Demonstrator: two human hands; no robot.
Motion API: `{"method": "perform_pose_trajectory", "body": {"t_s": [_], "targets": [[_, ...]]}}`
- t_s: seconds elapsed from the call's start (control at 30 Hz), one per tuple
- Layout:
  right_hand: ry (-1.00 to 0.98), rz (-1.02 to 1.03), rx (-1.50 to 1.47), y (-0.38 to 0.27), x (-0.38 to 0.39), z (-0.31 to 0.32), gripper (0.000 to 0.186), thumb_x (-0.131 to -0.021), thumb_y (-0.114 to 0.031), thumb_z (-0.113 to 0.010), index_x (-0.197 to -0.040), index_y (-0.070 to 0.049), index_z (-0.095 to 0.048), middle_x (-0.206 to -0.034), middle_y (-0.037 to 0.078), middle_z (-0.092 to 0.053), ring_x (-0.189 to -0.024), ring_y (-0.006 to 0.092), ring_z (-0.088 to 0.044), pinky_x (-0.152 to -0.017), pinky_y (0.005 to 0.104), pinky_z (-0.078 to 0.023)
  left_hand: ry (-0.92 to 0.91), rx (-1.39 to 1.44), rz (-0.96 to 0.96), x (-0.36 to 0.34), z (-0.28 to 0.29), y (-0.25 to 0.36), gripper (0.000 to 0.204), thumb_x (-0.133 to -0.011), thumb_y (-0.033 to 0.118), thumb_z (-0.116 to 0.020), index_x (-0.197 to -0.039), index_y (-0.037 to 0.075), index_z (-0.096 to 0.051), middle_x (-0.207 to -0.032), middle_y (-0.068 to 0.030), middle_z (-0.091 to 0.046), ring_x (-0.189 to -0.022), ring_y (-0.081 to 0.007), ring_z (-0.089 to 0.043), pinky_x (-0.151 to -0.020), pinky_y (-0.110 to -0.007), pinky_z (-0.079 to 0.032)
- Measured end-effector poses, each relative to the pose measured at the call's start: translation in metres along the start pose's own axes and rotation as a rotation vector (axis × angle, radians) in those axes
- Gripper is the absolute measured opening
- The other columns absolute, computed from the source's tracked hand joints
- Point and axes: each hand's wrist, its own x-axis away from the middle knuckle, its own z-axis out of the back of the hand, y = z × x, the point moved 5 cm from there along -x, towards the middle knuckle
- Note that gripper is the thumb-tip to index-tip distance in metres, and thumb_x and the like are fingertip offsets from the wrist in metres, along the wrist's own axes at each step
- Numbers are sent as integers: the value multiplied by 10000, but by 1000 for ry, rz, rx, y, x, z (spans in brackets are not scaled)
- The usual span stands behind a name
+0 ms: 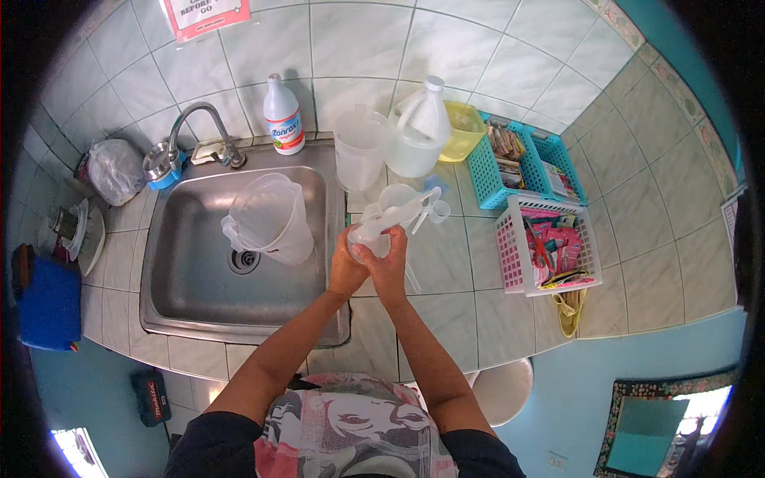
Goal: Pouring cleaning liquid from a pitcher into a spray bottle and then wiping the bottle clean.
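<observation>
"How far along are you?"
"Partway, I judge: one scoop [398, 215] is in hand near the frame's centre, other scoops [437, 211] lie just beyond, and a jug [279, 219] sits in the sink [191, 299], left. What's finished, I cannot tell."
"Your grip?"
"My left hand [347, 267] and right hand [384, 266] both grasp it."
"Its look?"
"Whitish, translucent, handle slanting toward upper right."

Back wall [355, 40] covered in pale marbled tile, edged at right by a floral border strip [677, 92]. Lower wall [637, 346] painted light blue. Countertop [506, 323] tiled to match. Dark-patterned frame [612, 418] mounted lower right. Bright window [78, 452] partly seen lower left.
</observation>
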Motion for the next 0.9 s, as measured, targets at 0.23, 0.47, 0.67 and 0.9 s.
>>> {"method": "perform_pose_trajectory", "body": {"t_s": [0.23,0.47,0.67,0.9], "targets": [[-401,-161,-541,-14,17,47,572,-792,-155,-571,-1291,-24,-323,-1161,87,-474,-1092,196,-430,-947,322,-330,-450,-119,-108,35,0,65,721,-586,123,-769,-1183,13,-381,-1088,-127,-499,-982,-244,-509,-826,-355,-423],[-660,-383,-809,-62,20,131,531,-751,-155,-622,-1231,-16,-443,-1097,79,-546,-983,151,-513,-866,270,-404,-1011,48,160,86,-22,98,597,-516,38,-789,-1059,33,-540,-1024,-33,-539,-997,-165,-497,-826,-329,-435],[-478,-394,-397,-100,39,178,499,-713,-143,-678,-1164,-29,-495,-1005,51,-566,-901,137,-514,-803,259,-415,-1064,239,188,103,-63,133,749,-497,77,-810,-1164,32,-473,-1078,-38,-513,-1005,-184,-488,-861,-312,-412],[521,159,254,-104,74,203,392,-702,-85,-667,-1059,-52,-508,-1057,104,-549,-965,251,-509,-854,344,-371,-682,62,-349,93,-130,155,804,-565,169,-785,-1211,17,-330,-1114,-164,-493,-1010,-263,-513,-819,-355,-433]]}}
